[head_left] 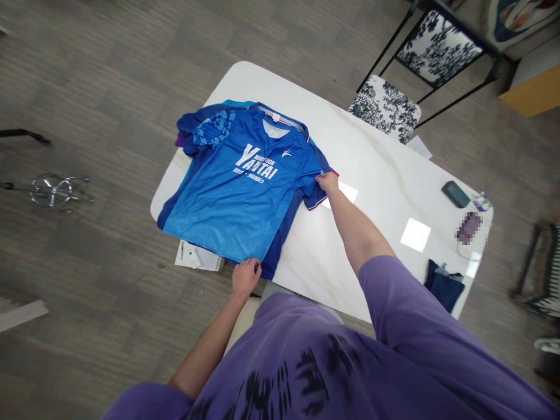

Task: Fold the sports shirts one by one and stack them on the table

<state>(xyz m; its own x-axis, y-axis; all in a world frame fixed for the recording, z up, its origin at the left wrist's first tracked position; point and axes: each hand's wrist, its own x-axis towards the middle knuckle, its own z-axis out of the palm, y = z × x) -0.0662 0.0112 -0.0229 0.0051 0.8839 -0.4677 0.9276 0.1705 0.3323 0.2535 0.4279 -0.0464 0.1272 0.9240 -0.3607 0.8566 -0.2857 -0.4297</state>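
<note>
A blue short-sleeved sports shirt [227,198] with white lettering lies spread out, front side up, collar toward the far edge. Darker blue shirts [286,230] show from under it along the sides, collar and sleeves. My right hand [328,182] pinches the edge of the top shirt's right-hand sleeve. At the near hem my left hand [247,275] has its fingers closed on the corner of the same shirt. How many shirts lie beneath is hidden.
The white marble-patterned table [371,204] carries a dark green case [455,194] and a folded navy cloth [443,287] at the right. A patterned chair [385,108] stands beyond the far edge. Below the table's left side shows a white box [199,256].
</note>
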